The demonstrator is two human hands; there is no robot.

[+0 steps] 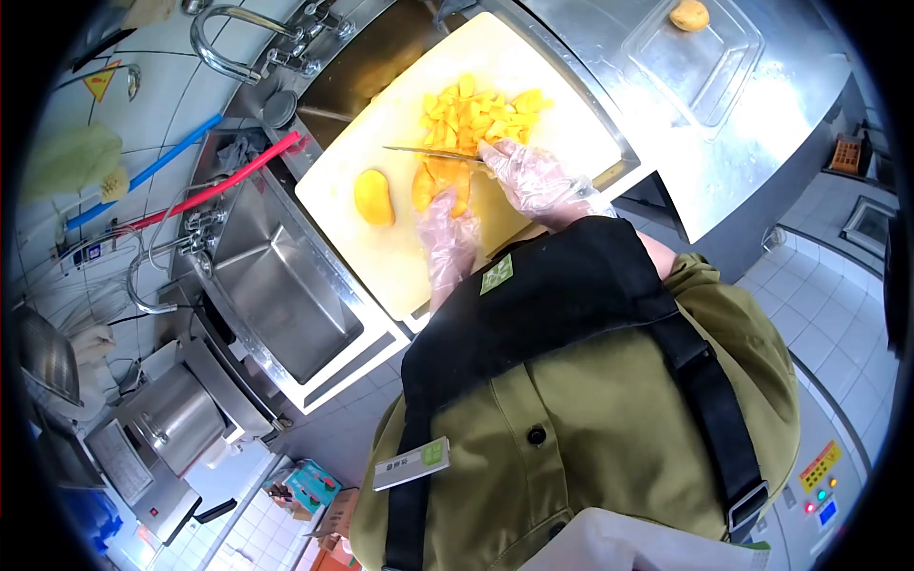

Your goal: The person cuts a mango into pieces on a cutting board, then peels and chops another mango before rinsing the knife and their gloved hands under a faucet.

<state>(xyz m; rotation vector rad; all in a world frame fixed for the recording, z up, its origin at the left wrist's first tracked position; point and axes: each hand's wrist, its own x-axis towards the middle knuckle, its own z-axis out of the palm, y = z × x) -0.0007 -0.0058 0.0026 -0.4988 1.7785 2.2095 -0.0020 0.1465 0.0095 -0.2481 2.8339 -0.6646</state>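
My right hand [535,179], in a clear plastic glove, is closed around the handle of a knife [433,152]. The blade points left and lies at the far edge of a partly cut piece of mango [443,179]. From the near side, my gloved left hand [449,238] grips that piece with its fingers on it. A peeled mango piece [373,198] rests to the left on the white cutting board [381,262]. Beyond the knife, a heap of mango chunks [476,116] is spread over the board. My right hand covers the knife handle.
The board lies across a sink [357,71]; a second steel sink [290,295] is on the left. A faucet [228,43] stands at the back left. On the right steel counter [762,114], a clear tray [705,71] holds a yellowish fruit [689,14].
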